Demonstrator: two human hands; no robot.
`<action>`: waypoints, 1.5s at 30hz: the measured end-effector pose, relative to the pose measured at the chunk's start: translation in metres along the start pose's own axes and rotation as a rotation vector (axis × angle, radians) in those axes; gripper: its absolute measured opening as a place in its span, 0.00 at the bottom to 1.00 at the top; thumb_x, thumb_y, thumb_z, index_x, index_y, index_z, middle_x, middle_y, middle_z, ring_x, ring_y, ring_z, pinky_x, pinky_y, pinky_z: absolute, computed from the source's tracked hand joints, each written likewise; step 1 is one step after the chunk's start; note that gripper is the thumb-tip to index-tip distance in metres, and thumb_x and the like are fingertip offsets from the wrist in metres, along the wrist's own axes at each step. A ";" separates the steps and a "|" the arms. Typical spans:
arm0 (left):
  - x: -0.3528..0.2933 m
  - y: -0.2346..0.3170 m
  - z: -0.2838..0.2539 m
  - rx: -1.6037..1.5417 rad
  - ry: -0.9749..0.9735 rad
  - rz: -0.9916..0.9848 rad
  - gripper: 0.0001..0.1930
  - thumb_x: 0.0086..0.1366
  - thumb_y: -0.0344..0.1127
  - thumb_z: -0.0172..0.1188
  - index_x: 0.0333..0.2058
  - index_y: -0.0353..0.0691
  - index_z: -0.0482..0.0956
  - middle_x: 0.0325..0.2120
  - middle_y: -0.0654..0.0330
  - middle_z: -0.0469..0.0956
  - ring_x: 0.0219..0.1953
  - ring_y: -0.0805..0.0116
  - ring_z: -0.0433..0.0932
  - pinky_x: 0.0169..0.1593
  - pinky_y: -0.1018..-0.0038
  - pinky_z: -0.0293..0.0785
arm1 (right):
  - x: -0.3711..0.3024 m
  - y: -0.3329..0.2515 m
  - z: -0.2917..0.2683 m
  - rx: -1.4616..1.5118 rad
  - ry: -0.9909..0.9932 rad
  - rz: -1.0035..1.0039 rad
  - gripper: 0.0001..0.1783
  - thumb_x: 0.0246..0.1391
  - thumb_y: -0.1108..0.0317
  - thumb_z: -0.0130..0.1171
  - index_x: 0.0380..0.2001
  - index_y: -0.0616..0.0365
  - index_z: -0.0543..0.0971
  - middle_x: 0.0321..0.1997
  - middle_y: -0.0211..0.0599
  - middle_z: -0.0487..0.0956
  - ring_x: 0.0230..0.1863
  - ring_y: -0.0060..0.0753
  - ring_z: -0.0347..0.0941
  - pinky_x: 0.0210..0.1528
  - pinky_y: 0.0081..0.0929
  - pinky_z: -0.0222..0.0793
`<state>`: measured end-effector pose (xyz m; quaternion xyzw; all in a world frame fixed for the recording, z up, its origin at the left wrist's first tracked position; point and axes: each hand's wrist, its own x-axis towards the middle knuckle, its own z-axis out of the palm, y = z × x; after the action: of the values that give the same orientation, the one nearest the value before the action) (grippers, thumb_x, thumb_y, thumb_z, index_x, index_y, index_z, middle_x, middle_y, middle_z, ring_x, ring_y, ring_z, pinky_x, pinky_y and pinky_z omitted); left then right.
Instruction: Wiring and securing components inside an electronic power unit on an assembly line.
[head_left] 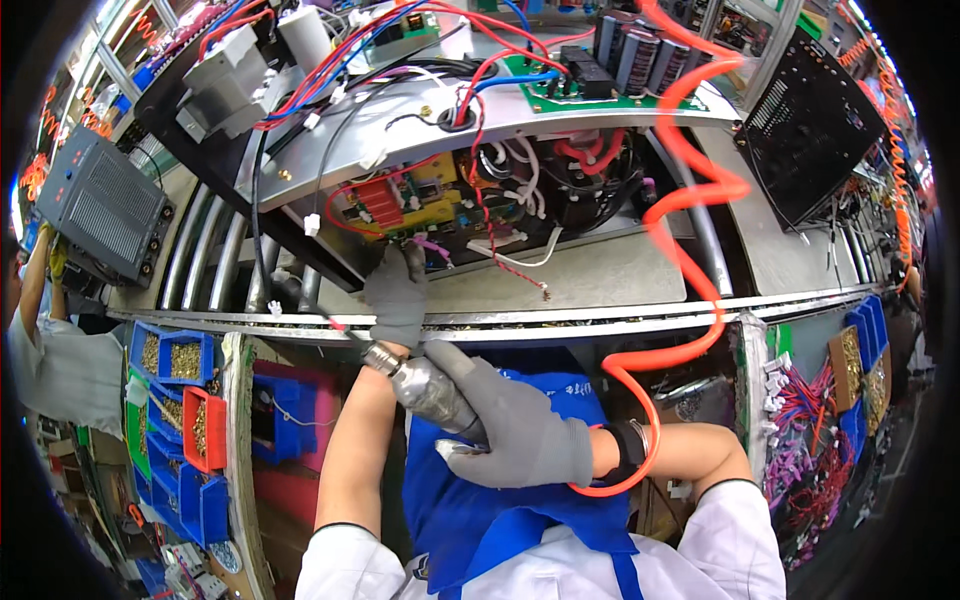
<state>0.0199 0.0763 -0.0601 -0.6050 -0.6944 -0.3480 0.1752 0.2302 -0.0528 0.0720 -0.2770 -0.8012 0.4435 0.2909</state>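
My right hand [525, 425], in a grey glove, is wrapped round a pneumatic screwdriver [432, 393]. The tool lies slanted over my left wrist, its bit pointing to the upper left. Ahead of it, my grey-gloved left hand [398, 290] reaches to the near edge of an open metal chassis [600, 230]. Its fingers are bent together there, and what they hold is hidden. Close to those fingertips are a yellow circuit board [436, 205], a red component [380, 200] and a small purple connector [433, 248]. A twisted red-black cable [517, 272] hangs out over the front.
A coiled orange hose [690, 200] drops from above to my right wrist. A metal panel [400, 150] with wires and a green board [600, 95] tops the chassis. Rollers [215, 250] run beneath. Blue screw bins [190, 500] stand left, cable bundles [810, 450] right; a co-worker's arm [35, 270] reaches a grey machine [105, 200].
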 end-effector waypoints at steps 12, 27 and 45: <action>0.003 0.005 0.015 -0.025 0.023 0.021 0.14 0.67 0.46 0.48 0.31 0.40 0.70 0.17 0.48 0.75 0.19 0.44 0.75 0.24 0.51 0.70 | 0.046 0.008 0.002 -0.353 0.045 -0.561 0.42 0.41 0.60 0.68 0.59 0.60 0.62 0.35 0.45 0.76 0.33 0.44 0.75 0.35 0.37 0.70; 0.003 0.000 0.011 -0.030 -0.043 -0.004 0.14 0.66 0.46 0.49 0.35 0.40 0.71 0.20 0.46 0.76 0.22 0.43 0.76 0.26 0.51 0.71 | 0.063 -0.018 0.032 1.038 -0.151 0.316 0.19 0.50 0.57 0.58 0.42 0.54 0.68 0.25 0.29 0.70 0.20 0.22 0.68 0.23 0.22 0.65; -0.001 0.005 -0.001 -0.041 -0.007 0.050 0.16 0.66 0.47 0.52 0.31 0.39 0.70 0.15 0.49 0.73 0.19 0.46 0.74 0.24 0.54 0.69 | -0.020 0.020 0.025 0.988 0.055 0.595 0.44 0.51 0.67 0.62 0.67 0.55 0.51 0.33 0.35 0.71 0.21 0.22 0.70 0.21 0.23 0.68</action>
<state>0.0245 0.0749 -0.0583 -0.6267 -0.6724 -0.3557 0.1690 0.2297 -0.0718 0.0395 -0.3330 -0.3788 0.8205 0.2691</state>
